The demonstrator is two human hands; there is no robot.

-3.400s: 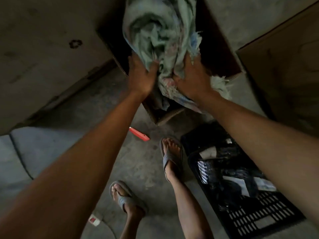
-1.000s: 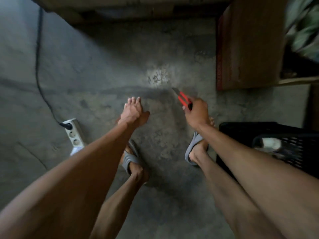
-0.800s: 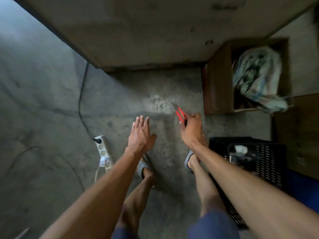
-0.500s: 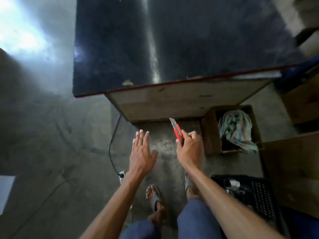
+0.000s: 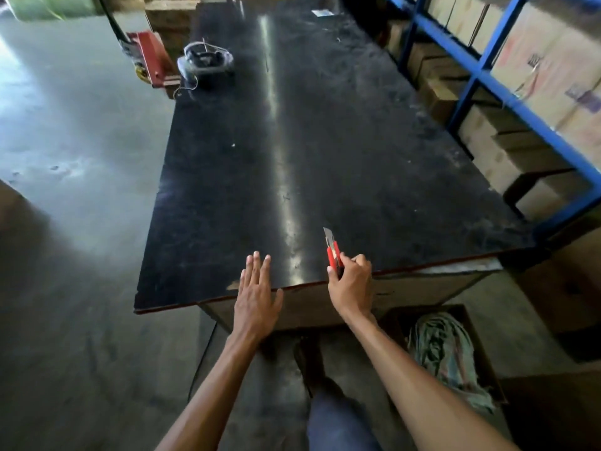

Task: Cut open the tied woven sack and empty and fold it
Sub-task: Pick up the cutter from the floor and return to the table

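My right hand (image 5: 351,281) grips a red utility knife (image 5: 333,252) with its blade out, pointing away from me above the near edge of a black table (image 5: 309,131). My left hand (image 5: 257,294) is flat and open, fingers spread, hovering at the same table edge and holding nothing. A crumpled pale green woven sack (image 5: 445,349) lies stuffed in a cardboard box (image 5: 468,315) on the floor at the lower right, under the table's corner.
A grey device with cables (image 5: 205,60) and a red object (image 5: 149,56) sit at the table's far left. Blue shelving (image 5: 481,73) with cardboard boxes stands on the right. Concrete floor (image 5: 71,190) spreads on the left. My legs are below.
I let go of the sack in the box, picked the red knife off the floor with my right hand and stood up. The view rose from the floor to the table top.
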